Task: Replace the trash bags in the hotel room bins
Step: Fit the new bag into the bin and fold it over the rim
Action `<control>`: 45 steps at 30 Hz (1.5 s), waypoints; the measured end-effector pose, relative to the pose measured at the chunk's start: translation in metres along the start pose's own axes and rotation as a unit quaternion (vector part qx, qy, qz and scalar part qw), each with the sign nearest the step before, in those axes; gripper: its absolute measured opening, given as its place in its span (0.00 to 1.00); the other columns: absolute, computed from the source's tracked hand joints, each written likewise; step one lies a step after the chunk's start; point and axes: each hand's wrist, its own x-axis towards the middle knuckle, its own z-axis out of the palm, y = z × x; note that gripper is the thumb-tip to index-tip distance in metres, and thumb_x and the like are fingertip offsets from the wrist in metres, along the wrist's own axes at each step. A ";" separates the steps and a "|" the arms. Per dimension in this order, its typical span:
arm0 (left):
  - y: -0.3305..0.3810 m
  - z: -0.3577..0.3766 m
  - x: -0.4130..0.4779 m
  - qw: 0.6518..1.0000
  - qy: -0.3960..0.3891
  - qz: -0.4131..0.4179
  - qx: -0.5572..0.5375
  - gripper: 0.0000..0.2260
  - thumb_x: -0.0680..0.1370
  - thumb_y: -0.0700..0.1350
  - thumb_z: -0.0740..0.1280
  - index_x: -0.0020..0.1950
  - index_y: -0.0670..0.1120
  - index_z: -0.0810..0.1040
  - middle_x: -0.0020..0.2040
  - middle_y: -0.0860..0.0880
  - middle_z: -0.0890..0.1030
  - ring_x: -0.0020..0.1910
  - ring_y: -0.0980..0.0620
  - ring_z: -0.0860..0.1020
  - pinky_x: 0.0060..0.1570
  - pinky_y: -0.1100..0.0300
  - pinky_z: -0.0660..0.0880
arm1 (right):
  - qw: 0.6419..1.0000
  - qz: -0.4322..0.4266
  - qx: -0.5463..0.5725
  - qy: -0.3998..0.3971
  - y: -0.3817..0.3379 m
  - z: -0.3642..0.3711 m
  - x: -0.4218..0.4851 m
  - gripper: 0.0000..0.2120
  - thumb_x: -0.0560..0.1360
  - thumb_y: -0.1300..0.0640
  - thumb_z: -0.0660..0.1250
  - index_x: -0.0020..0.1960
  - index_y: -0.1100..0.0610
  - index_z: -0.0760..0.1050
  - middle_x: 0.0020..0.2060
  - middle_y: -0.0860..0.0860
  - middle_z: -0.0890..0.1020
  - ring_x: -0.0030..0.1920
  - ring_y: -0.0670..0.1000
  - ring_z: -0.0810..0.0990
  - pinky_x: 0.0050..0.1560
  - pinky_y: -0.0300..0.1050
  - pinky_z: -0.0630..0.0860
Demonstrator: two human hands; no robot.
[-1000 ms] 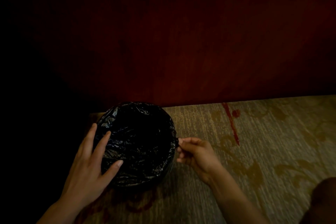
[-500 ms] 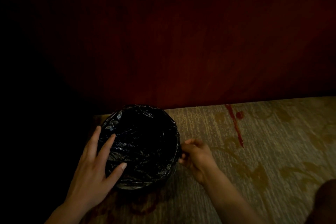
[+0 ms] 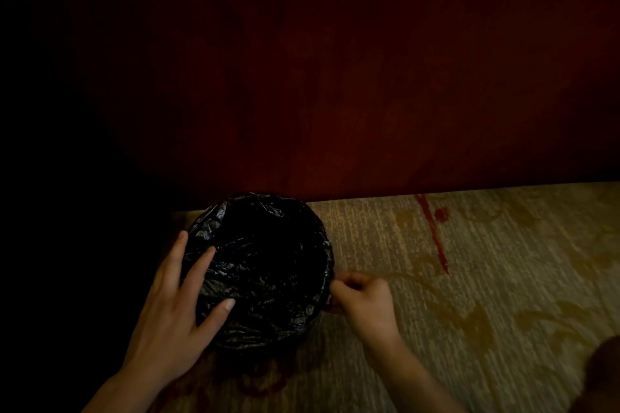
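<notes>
A small round bin stands on the carpet against a dark red wall, lined with a crinkled black trash bag [image 3: 268, 265] that is folded over its rim and hides the bin itself. My left hand [image 3: 174, 308] lies flat on the bag at the bin's left rim, fingers spread, the thumb pressing the plastic inside the opening. My right hand [image 3: 362, 302] is curled at the bin's right side, its fingertips pinching the bag's edge just under the rim.
Patterned beige carpet [image 3: 469, 278] with a red streak [image 3: 432, 231] stretches to the right. The dark red wall [image 3: 335, 77] rises right behind the bin. The left side is in deep shadow. A dark rounded shape [image 3: 604, 375] sits at the lower right edge.
My right hand has moved lower along the bin's right side and closed tighter on the bag's edge. My left hand has stayed pressed on the left rim.
</notes>
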 end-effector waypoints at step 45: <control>0.004 -0.008 0.001 0.996 0.019 -0.036 -0.079 0.37 0.74 0.75 0.48 0.79 0.59 0.55 0.81 0.59 0.42 0.80 0.53 0.46 0.73 0.42 0.60 | 0.949 -0.238 -0.195 -0.062 -0.022 -0.001 -0.002 0.35 0.76 0.28 0.53 0.79 0.38 0.51 0.77 0.32 0.55 0.77 0.35 0.51 0.77 0.46 0.54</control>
